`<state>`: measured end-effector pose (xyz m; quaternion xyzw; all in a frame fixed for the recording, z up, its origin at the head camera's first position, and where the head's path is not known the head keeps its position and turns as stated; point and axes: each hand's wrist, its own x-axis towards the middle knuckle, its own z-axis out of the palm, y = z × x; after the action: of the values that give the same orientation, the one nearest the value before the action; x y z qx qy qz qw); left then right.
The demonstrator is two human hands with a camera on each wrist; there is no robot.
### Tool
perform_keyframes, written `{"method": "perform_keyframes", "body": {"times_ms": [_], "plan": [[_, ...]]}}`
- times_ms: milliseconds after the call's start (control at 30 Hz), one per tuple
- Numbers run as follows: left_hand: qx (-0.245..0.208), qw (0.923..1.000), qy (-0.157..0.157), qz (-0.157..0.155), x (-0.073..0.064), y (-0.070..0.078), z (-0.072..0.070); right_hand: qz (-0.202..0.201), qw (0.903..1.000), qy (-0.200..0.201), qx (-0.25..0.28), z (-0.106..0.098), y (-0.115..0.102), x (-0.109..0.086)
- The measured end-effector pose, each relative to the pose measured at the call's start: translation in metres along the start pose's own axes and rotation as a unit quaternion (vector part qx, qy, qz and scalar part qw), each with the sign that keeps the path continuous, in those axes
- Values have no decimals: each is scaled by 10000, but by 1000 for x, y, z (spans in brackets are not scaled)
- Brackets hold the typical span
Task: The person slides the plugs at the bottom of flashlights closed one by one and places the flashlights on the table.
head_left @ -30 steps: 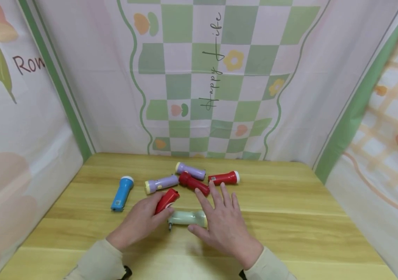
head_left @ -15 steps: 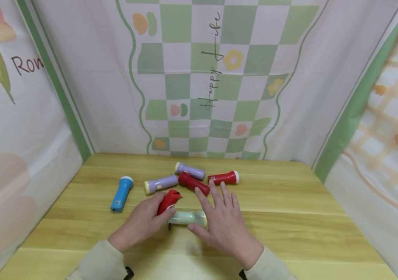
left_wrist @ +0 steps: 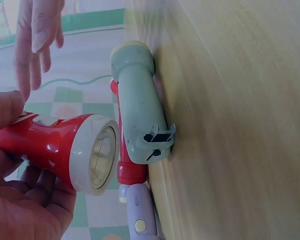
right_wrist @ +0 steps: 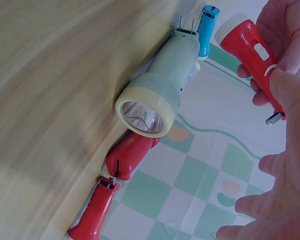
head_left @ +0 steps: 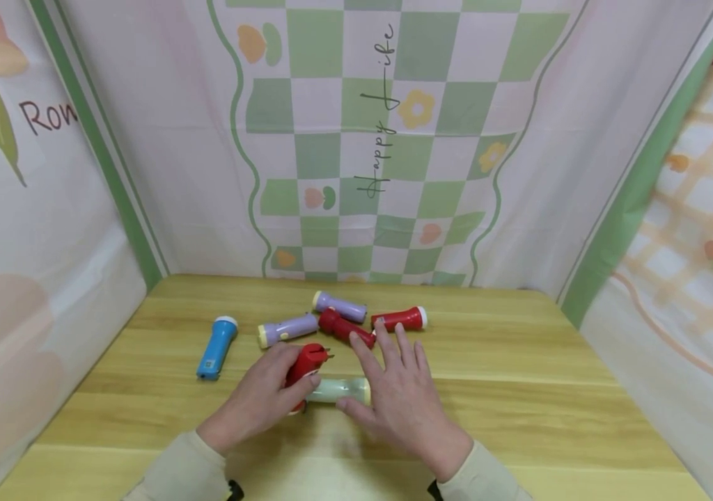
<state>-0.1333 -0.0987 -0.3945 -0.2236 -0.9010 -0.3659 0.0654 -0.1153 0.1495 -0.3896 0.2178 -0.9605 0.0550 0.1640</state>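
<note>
My left hand (head_left: 262, 390) grips a red flashlight (left_wrist: 50, 142) with a white lens ring and a pale switch, its lens end tilted down toward the table. Metal plug prongs stick out of its tail in the right wrist view. My right hand (head_left: 403, 396) is spread, fingers extended and holding nothing, just right of a pale green flashlight (head_left: 338, 391). That green flashlight lies on its side with a cream lens ring, and two prongs stand out from its tail (right_wrist: 186, 32). The red flashlight overlaps its left end in the head view.
Behind the hands lie two purple flashlights (head_left: 290, 327), a dark red flashlight (head_left: 347, 328) and a red flashlight with a white ring (head_left: 399, 319). To the left is a blue flashlight (head_left: 216, 349). Patterned curtains (head_left: 369, 139) enclose the wooden table (head_left: 507, 390).
My left hand has turned the red flashlight more upright, bringing its tail and prongs into sight and its lens end lower. The right hand and the other flashlights stay put.
</note>
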Motion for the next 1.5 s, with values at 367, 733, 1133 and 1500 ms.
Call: {"method": "perform_keyframes", "body": {"times_ms": [367,733,1133,1500], "plan": [[-145,9998,28,141,-1,3,1,-1,9999,116,-7,-4,-1,0],[-218,9966,294,745,0,3,5,-47,9997,247,66,-6,-2,0],[-336,9984,47,446,-1,11,4,-163,9990,397,80,-6,-1,0],[-496,9975,-129,482,0,13,6,-321,9975,574,254,-8,-1,2]]}}
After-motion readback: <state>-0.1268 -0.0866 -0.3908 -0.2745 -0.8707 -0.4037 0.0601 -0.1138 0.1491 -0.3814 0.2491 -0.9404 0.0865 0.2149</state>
